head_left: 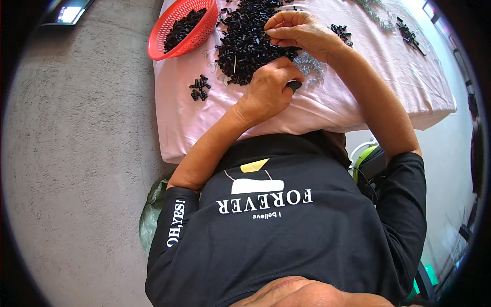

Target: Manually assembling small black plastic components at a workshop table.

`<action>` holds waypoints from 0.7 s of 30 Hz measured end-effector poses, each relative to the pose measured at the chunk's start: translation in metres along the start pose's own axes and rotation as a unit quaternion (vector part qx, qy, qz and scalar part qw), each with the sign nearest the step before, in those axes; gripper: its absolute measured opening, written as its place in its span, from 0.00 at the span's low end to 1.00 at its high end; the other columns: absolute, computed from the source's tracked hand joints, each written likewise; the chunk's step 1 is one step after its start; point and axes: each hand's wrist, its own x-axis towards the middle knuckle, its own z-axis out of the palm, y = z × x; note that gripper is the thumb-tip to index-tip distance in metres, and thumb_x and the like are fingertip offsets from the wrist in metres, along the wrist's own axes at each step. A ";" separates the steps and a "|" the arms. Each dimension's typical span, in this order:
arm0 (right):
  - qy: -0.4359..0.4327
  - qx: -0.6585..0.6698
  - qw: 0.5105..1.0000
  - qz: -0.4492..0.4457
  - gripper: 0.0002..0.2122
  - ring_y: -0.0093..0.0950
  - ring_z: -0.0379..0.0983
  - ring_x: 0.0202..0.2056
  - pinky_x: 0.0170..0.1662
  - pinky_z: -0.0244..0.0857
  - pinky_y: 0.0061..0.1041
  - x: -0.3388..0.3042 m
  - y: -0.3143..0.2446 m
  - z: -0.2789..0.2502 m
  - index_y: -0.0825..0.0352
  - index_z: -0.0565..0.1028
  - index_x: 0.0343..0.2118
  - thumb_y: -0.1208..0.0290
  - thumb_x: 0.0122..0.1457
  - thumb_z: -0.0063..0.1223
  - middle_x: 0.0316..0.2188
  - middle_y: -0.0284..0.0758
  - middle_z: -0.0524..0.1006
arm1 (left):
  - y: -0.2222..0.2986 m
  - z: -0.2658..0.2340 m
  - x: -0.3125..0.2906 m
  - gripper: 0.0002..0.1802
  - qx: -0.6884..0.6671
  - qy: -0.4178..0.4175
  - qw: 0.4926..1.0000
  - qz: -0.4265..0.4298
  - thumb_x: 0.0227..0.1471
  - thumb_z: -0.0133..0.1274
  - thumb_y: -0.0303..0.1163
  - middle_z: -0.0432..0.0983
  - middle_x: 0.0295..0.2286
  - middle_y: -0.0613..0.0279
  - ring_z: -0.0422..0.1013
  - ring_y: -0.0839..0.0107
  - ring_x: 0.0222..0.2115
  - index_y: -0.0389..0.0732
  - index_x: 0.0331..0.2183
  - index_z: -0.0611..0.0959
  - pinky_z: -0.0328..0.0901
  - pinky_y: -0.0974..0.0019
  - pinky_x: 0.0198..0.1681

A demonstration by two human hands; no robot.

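My left hand [268, 86] is closed round a dark rounded piece [294, 86], which pokes out on the side toward my right arm. The rest of that piece is hidden in the fingers, so its kind does not show. My right hand [303, 35] hovers at the right side of a heap of small black plastic parts [245, 38]. Its thumb and fingertips are pinched together; whatever is between them is too small to name. Beneath and between the hands lie small clear plastic pieces [313, 69].
A red mesh basket [197, 43] of black parts stands at the table's far left. Small groups of black parts lie at the left [200, 88], behind my right hand [341, 34] and at the far right [408, 35]. Pink cloth [383, 77] covers the table.
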 end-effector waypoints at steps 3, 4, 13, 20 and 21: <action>-0.010 0.004 1.000 0.004 0.08 0.16 0.75 0.31 0.39 0.71 0.14 0.000 0.001 -0.001 0.65 0.76 0.38 0.70 0.57 0.58 0.30 0.28 0.77 | 0.002 0.004 -0.001 0.15 0.009 -0.020 0.999 -0.027 0.34 0.47 0.16 0.74 0.30 0.52 0.74 0.54 0.31 0.36 0.30 0.81 0.69 0.61 0.38; -0.017 0.008 1.000 0.005 0.08 0.15 0.74 0.31 0.38 0.70 0.14 0.001 0.001 -0.002 0.65 0.76 0.38 0.70 0.56 0.58 0.29 0.28 0.77 | 0.003 0.005 -0.001 0.15 0.009 -0.021 0.999 -0.026 0.34 0.47 0.16 0.74 0.30 0.52 0.74 0.54 0.31 0.36 0.30 0.81 0.69 0.61 0.38; -0.017 0.005 0.999 0.034 0.08 0.15 0.75 0.31 0.37 0.70 0.13 -0.003 -0.002 0.005 0.64 0.76 0.38 0.70 0.57 0.58 0.28 0.28 0.77 | 0.006 0.003 -0.010 0.15 0.033 0.018 0.999 -0.007 0.35 0.45 0.15 0.74 0.28 0.49 0.74 0.52 0.30 0.34 0.31 0.77 0.68 0.60 0.36; -0.073 0.058 0.995 0.023 0.06 0.16 0.76 0.31 0.38 0.72 0.14 -0.008 -0.010 0.011 0.66 0.75 0.38 0.73 0.58 0.56 0.29 0.30 0.78 | -0.003 -0.031 -0.018 0.11 -0.114 0.157 0.962 -0.193 0.44 0.49 0.15 0.75 0.23 0.59 0.72 0.76 0.24 0.34 0.33 0.77 0.67 0.71 0.29; -0.071 0.060 0.995 0.030 0.06 0.16 0.76 0.31 0.38 0.72 0.14 -0.008 -0.009 0.012 0.67 0.75 0.38 0.73 0.58 0.56 0.29 0.30 0.78 | -0.006 -0.032 -0.018 0.12 -0.143 0.182 0.951 -0.205 0.44 0.48 0.14 0.75 0.23 0.62 0.71 0.80 0.24 0.34 0.34 0.77 0.67 0.73 0.29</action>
